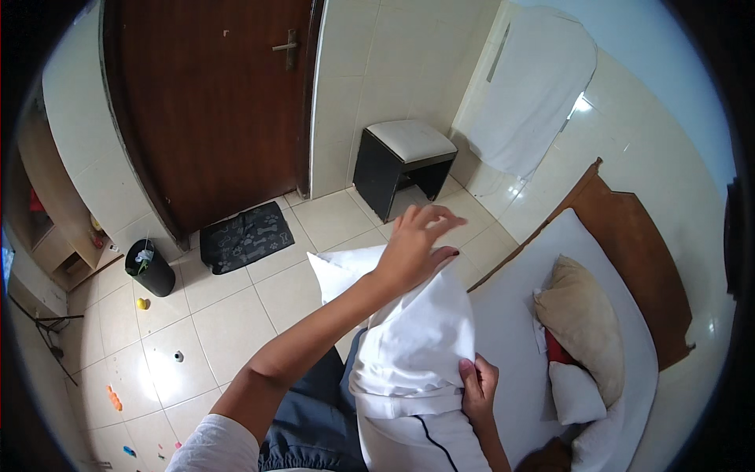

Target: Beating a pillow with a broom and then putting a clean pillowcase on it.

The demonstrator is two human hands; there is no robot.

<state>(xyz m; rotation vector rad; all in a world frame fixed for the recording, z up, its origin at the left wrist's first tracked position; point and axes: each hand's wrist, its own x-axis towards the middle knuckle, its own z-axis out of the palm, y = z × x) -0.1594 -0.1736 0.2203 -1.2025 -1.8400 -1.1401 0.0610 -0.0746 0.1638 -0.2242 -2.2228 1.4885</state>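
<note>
A white pillow (383,436) with a dark piping line is held upright against my body, its upper part inside a white pillowcase (424,336). The case is bunched in folds around the pillow, and its hem band crosses the pillow low down. My right hand (481,383) pinches the case at its right edge near the hem. My left hand (419,242) is over the top of the case, fingers spread and slightly bent, the palm side close to the cloth. Whether its palm touches the case cannot be told.
A bed with a white sheet (507,330) and several pillows is at the right, by a wooden headboard (637,253). Farther off stand a cushioned stool (410,141), a door (206,106), a paw-print mat (246,238) and a black bin (154,274). Small toys lie on the tiled floor.
</note>
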